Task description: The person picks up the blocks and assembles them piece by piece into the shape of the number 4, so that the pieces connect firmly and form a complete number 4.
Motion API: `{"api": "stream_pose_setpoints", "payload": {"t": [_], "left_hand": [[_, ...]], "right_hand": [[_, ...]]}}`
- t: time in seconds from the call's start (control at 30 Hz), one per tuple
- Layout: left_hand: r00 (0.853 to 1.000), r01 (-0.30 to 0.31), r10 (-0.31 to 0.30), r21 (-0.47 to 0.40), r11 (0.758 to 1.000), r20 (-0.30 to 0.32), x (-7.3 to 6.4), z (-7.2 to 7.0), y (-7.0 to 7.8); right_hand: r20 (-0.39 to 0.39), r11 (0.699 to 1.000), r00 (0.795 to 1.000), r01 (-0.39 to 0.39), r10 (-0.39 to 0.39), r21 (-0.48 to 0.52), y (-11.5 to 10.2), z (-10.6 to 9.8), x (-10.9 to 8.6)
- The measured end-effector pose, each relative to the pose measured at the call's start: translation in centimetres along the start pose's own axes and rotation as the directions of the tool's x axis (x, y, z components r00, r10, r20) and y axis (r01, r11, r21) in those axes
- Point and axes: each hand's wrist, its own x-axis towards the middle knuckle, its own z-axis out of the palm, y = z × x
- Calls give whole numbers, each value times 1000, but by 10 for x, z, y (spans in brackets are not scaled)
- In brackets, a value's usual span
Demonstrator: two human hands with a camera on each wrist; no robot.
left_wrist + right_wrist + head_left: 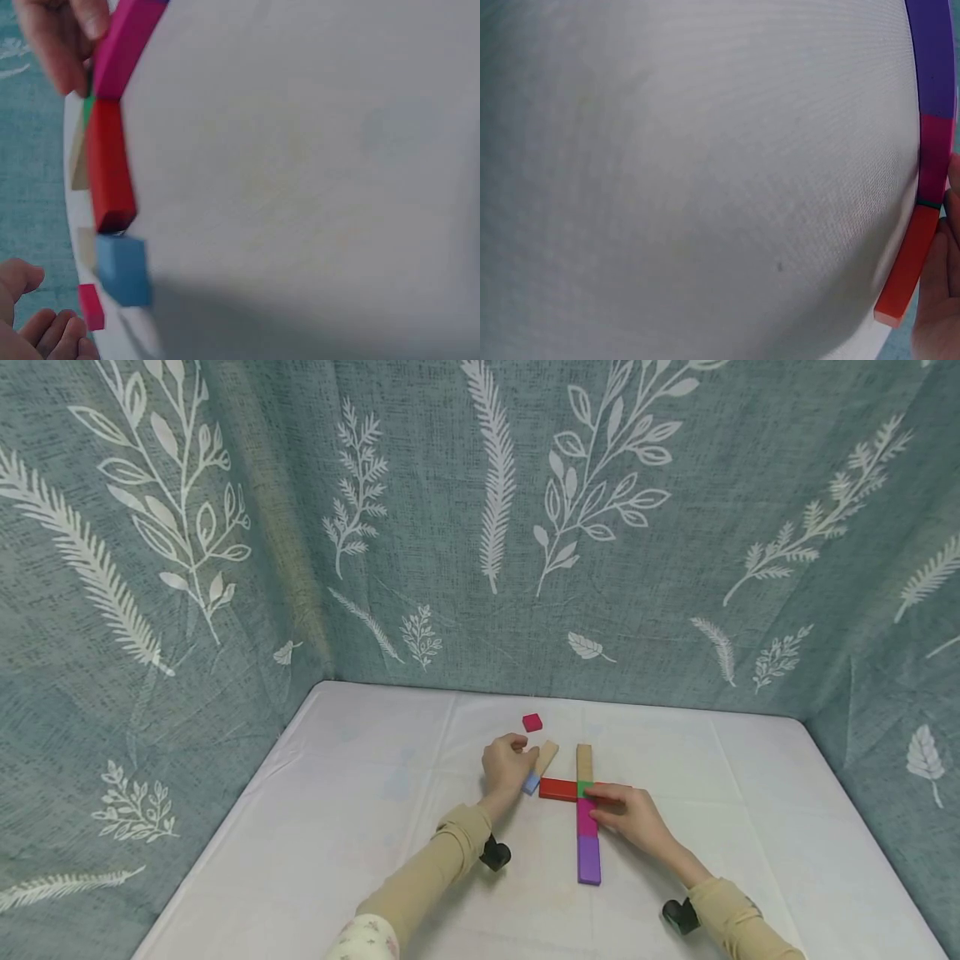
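Note:
Wooden blocks form a cross on the white table: a bare wood block (584, 762) at the far end, a small green block (582, 789), a magenta block (587, 817) and a purple block (589, 862). A red block (558, 789) lies on the left, an orange-red block (909, 262) on the right. My right hand (633, 817) has its forefinger at the green block and its thumb beside the magenta one. My left hand (508, 767) hovers beside a blue block (124, 270) and a slanted wood block (549, 757), thumb and loosely curled fingers apart, holding nothing.
A small crimson block (532, 722) lies alone farther back, beyond the left hand. Patterned teal curtains (465, 527) surround the back and sides of the white-covered table (360, 735). Black wrist devices (495, 853) hang below both forearms.

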Motion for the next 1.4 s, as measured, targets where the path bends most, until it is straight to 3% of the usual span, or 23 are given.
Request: {"api": "stream_pose_setpoints", "payload": {"t": [0.17, 0.37, 0.57, 0.87, 1.1, 1.4], "left_hand": [[999, -35, 35, -20, 999, -6, 14, -6, 9], [997, -61, 63, -50, 997, 35, 30, -17, 19], [984, -148, 150, -26, 989, 94, 51, -30, 18], [966, -191, 195, -42, 981, 169, 80, -44, 26], [947, -226, 231, -52, 973, 222, 84, -40, 26], [936, -220, 210, 5, 976, 282, 72, -19, 0]], "right_hand": [[1, 1000, 1000, 5, -5, -1, 0, -1, 0], [4, 1000, 1000, 7, -7, 3, 0, -1, 0], [10, 1000, 1000, -4, 3, 19, -1, 0, 0], [9, 1000, 1000, 8, -8, 12, -1, -2, 0], [3, 1000, 1000, 10, -10, 6, -1, -3, 1], [1, 1000, 1000, 6, -6, 16, 0, -1, 0]]}}
